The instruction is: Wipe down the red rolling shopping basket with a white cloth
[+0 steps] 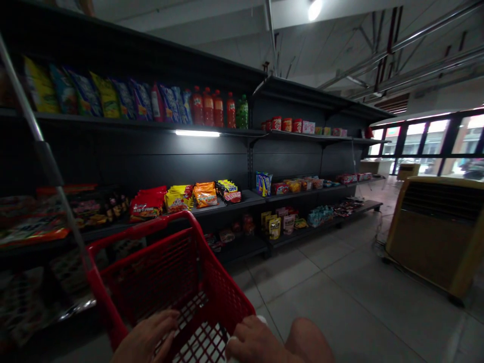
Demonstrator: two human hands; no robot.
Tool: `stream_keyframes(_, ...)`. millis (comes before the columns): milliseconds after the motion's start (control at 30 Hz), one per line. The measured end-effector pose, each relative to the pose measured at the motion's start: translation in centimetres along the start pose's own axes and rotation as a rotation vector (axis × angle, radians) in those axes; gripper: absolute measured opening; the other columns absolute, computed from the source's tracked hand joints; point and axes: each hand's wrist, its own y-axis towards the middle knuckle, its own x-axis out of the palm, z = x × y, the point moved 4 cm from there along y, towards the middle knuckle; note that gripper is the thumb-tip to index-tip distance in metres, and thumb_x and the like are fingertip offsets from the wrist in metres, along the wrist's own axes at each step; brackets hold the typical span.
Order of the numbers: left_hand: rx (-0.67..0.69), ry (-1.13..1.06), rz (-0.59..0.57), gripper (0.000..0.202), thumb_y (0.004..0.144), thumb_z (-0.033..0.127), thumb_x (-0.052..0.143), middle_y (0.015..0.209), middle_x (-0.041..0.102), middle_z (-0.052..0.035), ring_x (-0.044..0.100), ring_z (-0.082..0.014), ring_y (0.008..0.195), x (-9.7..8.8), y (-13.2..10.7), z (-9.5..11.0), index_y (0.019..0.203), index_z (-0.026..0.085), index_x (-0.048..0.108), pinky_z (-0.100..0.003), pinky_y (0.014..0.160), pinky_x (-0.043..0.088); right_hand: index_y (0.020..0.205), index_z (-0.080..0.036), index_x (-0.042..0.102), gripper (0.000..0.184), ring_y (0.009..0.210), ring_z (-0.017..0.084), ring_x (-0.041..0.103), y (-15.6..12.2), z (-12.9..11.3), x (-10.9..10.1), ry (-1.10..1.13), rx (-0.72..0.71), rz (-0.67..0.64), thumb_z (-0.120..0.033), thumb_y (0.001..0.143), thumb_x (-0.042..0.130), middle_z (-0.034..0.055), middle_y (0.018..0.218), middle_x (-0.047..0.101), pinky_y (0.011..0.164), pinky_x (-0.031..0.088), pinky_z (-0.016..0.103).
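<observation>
Both of my hands are at the bottom of the view on a red mesh shopping basket (151,267). My left hand (145,336) lies across its near side, over the mesh, with the fingers curled down. My right hand (253,340) grips the basket's right rim. A white item (233,350) shows under that hand, and I cannot tell what it is. The basket looks to hold nothing else, though my hands hide part of it. A bare knee (308,343) shows just right of my right hand.
Dark metal shelving (136,166) runs along the left, stocked with snack bags (179,199) and red soda bottles (207,107). A beige air cooler (431,232) stands on the tiled floor (340,307) at right. Windows (423,138) line the far wall. A metal pole (45,151) crosses the left.
</observation>
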Motion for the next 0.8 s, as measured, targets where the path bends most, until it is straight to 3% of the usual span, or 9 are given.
stream_keyframes(100, -0.038, 0.005, 0.101, 0.034, 0.091, 0.047, 0.048, 0.138, 0.060, -0.0013, 0.060, -0.0231, 0.122, -0.1, 0.1, 0.4, 0.112, 0.033, 0.070, -0.037, 0.107, 0.046, 0.087, -0.024, 0.060, 0.019, 0.069, 0.018, 0.052, 0.2, -1.5, 0.1, -0.044, 0.062, -0.025, -0.041, 0.083, 0.068, 0.0010, 0.075, 0.062, 0.062, 0.037, 0.029)
stream_keyframes(200, -0.121, -0.067, 0.093, 0.036, 0.095, 0.045, 0.042, 0.132, 0.062, -0.0047, 0.060, -0.0211, 0.119, -0.2, -0.6, 3.4, 0.113, 0.028, 0.067, -0.037, 0.106, 0.046, 0.093, -0.024, 0.059, 0.031, 0.078, 0.021, 0.055, 0.5, -3.8, -1.5, 0.056, 0.123, -0.080, -0.046, 0.075, 0.073, 0.0036, 0.087, 0.063, 0.070, 0.042, 0.033)
stream_keyframes(333, -0.200, -0.226, -0.160, 0.047, 0.100, 0.045, 0.025, 0.106, 0.068, -0.0055, 0.065, -0.0155, 0.097, 1.3, -1.9, 7.8, 0.096, 0.023, 0.066, -0.027, 0.089, 0.049, 0.103, -0.024, 0.057, 0.044, 0.091, 0.025, 0.056, 1.7, -7.3, -3.8, 0.205, 0.117, -0.133, -0.046, 0.069, 0.075, 0.0048, 0.098, 0.063, 0.080, 0.044, 0.037)
stream_keyframes(433, -0.271, -0.262, -0.326, 0.048, 0.100, 0.046, 0.025, 0.103, 0.070, -0.0057, 0.065, -0.0170, 0.096, 2.6, -3.1, 7.9, 0.097, 0.023, 0.066, -0.027, 0.087, 0.047, 0.117, -0.024, 0.053, 0.052, 0.094, 0.025, 0.057, 2.8, -8.8, -4.7, 0.265, 0.015, -0.176, -0.047, 0.073, 0.072, 0.0052, 0.103, 0.063, 0.081, 0.045, 0.036)
stream_keyframes(567, -0.368, -0.176, -0.391, 0.048, 0.099, 0.049, 0.026, 0.101, 0.071, -0.0061, 0.066, -0.0204, 0.094, 2.7, -4.5, 5.5, 0.096, 0.022, 0.067, -0.029, 0.083, 0.044, 0.116, -0.022, 0.055, 0.047, 0.097, 0.023, 0.058, 3.5, -7.1, -6.3, 0.303, -0.123, -0.265, -0.042, 0.077, 0.071, 0.0058, 0.104, 0.064, 0.090, 0.044, 0.037)
stream_keyframes(733, -0.228, -0.055, -0.354, 0.051, 0.100, 0.049, 0.024, 0.097, 0.072, -0.0055, 0.066, -0.0201, 0.091, 1.7, -3.6, 5.6, 0.093, 0.023, 0.067, -0.029, 0.080, 0.043, 0.116, -0.026, 0.057, 0.040, 0.102, 0.019, 0.057, 3.6, -3.3, -8.1, 0.347, -0.340, -0.266, -0.033, 0.078, 0.070, 0.0009, 0.103, 0.063, 0.117, 0.020, 0.046)
stream_keyframes(800, -0.187, -0.013, -0.336, 0.052, 0.100, 0.048, 0.023, 0.098, 0.072, -0.0056, 0.066, -0.0202, 0.093, 1.8, -3.0, 5.9, 0.093, 0.023, 0.068, -0.029, 0.080, 0.043, 0.114, -0.025, 0.058, 0.038, 0.102, 0.020, 0.056, 3.5, -3.3, -7.7, 0.317, -0.308, -0.244, -0.028, 0.078, 0.070, 0.0018, 0.102, 0.062, 0.118, 0.020, 0.045)
